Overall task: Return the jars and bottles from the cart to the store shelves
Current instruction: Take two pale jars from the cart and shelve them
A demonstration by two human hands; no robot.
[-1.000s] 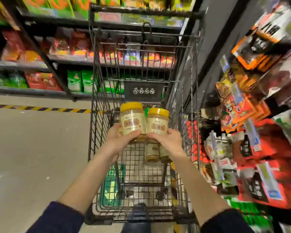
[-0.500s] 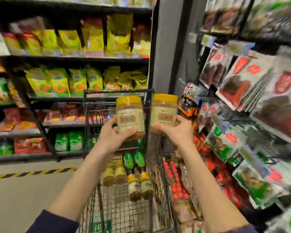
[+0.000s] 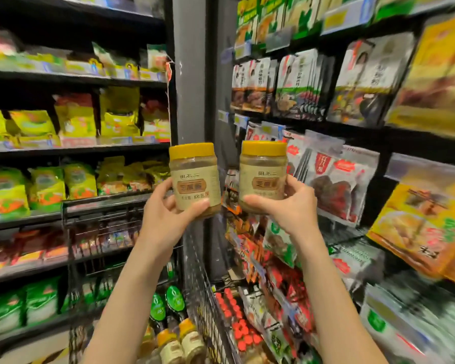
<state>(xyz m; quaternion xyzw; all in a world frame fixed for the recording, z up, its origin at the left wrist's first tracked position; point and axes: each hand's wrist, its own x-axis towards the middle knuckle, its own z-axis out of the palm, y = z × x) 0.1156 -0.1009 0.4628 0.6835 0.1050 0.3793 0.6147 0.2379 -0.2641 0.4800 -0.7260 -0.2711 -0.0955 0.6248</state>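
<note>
Two yellow-lidded jars of tan paste are held upright at chest height, side by side and apart. My left hand [image 3: 166, 216] grips the left jar [image 3: 195, 174] from below and behind. My right hand [image 3: 289, 206] grips the right jar [image 3: 263, 172] the same way. Below them the wire cart [image 3: 202, 298] holds several bottles: two with green caps [image 3: 175, 298] and smaller ones with yellow caps [image 3: 187, 327]. My forearms hide part of the cart's inside.
Shelves [image 3: 76, 148] of yellow and green snack bags fill the left. A grey pillar [image 3: 192, 88] stands straight ahead. Hanging packets and boxed goods [image 3: 334, 185] crowd the racks on the right, close to my right arm.
Both hands have lifted the two jars out of the cart and up in front of the shelves. The jars have spread apart. My view has tilted up and to the right.
</note>
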